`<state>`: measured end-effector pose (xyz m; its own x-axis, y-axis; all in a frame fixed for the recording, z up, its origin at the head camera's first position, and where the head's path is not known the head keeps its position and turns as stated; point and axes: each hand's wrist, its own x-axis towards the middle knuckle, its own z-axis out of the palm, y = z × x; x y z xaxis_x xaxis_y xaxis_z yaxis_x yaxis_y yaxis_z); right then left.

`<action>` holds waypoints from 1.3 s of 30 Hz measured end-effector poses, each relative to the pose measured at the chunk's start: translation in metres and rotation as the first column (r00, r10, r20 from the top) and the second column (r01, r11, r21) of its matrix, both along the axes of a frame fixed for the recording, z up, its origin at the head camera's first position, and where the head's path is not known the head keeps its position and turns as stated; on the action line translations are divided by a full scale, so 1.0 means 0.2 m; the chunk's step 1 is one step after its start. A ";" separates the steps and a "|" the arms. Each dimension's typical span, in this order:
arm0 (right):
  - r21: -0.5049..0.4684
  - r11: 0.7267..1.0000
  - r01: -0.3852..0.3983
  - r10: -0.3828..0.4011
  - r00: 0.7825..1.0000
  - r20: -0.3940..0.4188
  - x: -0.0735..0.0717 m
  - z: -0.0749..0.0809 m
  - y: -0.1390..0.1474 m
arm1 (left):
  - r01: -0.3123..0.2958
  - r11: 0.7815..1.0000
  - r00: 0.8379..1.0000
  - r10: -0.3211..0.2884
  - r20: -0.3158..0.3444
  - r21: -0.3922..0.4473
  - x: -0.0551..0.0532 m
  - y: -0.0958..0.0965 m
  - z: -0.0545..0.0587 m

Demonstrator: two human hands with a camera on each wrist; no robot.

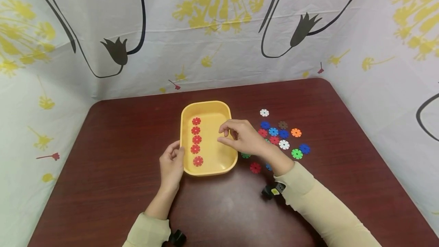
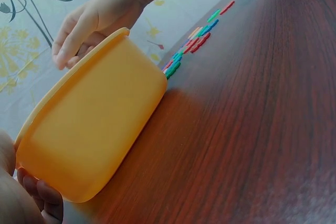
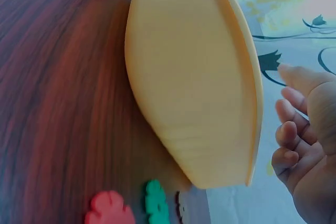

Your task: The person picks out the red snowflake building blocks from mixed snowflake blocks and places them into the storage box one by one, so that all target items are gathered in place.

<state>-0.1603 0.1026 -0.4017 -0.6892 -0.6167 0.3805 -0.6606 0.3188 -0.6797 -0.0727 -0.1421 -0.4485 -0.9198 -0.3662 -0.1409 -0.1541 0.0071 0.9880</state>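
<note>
A yellow plastic tray (image 1: 223, 163) sits on the table with several red notched discs (image 1: 197, 139) lined up along its left side. My left hand (image 1: 172, 165) holds the tray's left rim, thumb at the edge and fingers outside; in the left wrist view its fingers (image 2: 44, 195) curl at the tray's lower wall. Above the tray's right part hovers my right hand (image 1: 243, 137), thumb apart from the loosely bent fingers. The right wrist view shows nothing in that hand (image 3: 310, 145), just beyond the tray's rim (image 3: 254, 87).
Right of the tray lie loose notched discs of many colours, among them a white disc (image 1: 284, 145), an orange disc (image 1: 296, 132), a green disc (image 1: 297, 154) and a red disc (image 1: 255, 168). A patterned cloth (image 1: 219, 60) hangs behind the dark red table (image 1: 120, 155).
</note>
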 end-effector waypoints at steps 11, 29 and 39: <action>-0.026 1.000 0.008 -0.009 1.000 -0.022 0.00 -0.03 0.11 | -0.004 1.000 1.000 0.004 0.012 -0.003 0.00 0.00 0.01; 0.061 0.995 0.074 -0.074 0.997 0.003 0.04 -0.08 0.27 | -0.010 1.000 1.000 0.010 -0.008 -0.003 0.01 0.00 0.02; 0.190 0.981 0.035 -0.047 0.997 0.059 0.08 -0.12 0.34 | -0.018 1.000 1.000 0.018 -0.025 0.000 0.01 0.01 0.01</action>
